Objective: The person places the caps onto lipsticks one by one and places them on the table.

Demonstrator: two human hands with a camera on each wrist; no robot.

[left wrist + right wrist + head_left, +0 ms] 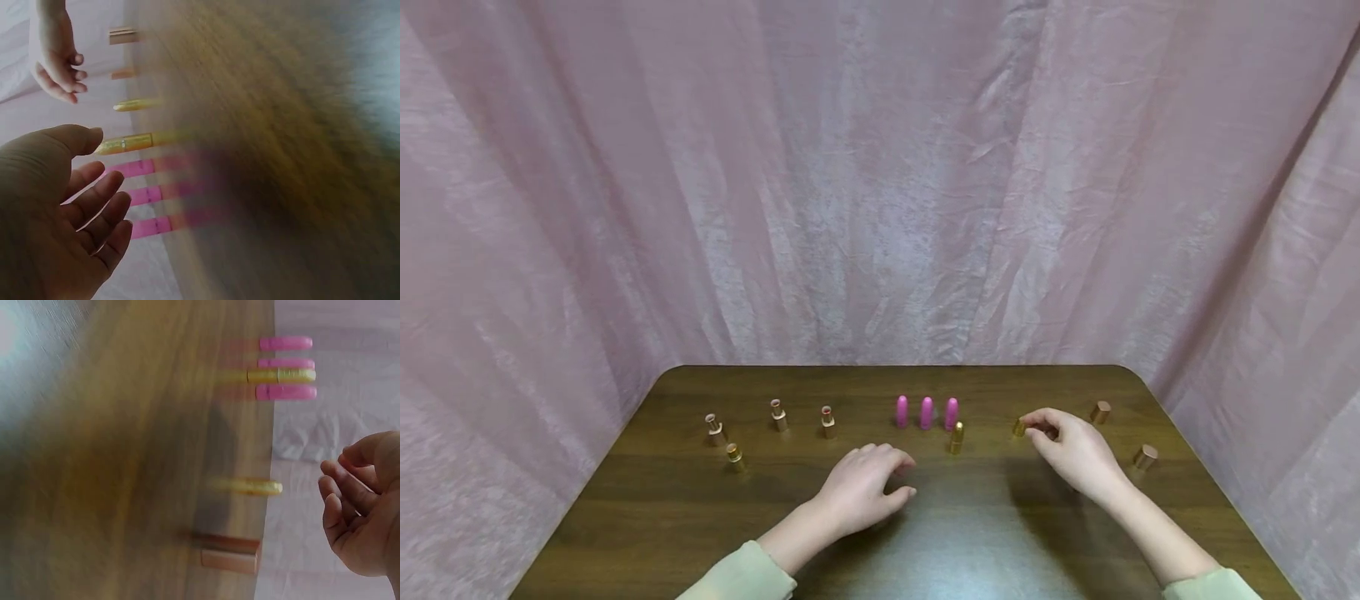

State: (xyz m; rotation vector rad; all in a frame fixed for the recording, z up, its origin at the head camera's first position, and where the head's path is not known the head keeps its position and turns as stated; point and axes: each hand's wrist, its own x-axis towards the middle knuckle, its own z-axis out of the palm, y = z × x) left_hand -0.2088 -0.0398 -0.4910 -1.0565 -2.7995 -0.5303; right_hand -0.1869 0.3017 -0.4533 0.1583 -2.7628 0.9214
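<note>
My left hand [868, 487] hovers over the middle of the table with relaxed, spread fingers and holds nothing. Closest to it stand a gold bullet-shaped lipstick tube [957, 438] and three upright pink bullet-shaped tubes [927, 413]. In the left wrist view the thumb overlaps the top of that gold tube [128, 144]. My right hand [1075, 450] is bent loosely, fingertips beside a smaller gold piece [1018, 427] with a rounded top. The right wrist view shows a gap between these fingers [350, 487] and the upright gold piece [265, 487].
Two rose-gold caps [1146, 457] stand at the right. On the left are three uncapped rose-gold lipsticks [778, 415] and a gold lipstick base [735, 457]. The wooden table [962, 533] has a pink curtain [880, 208] behind it and at its sides.
</note>
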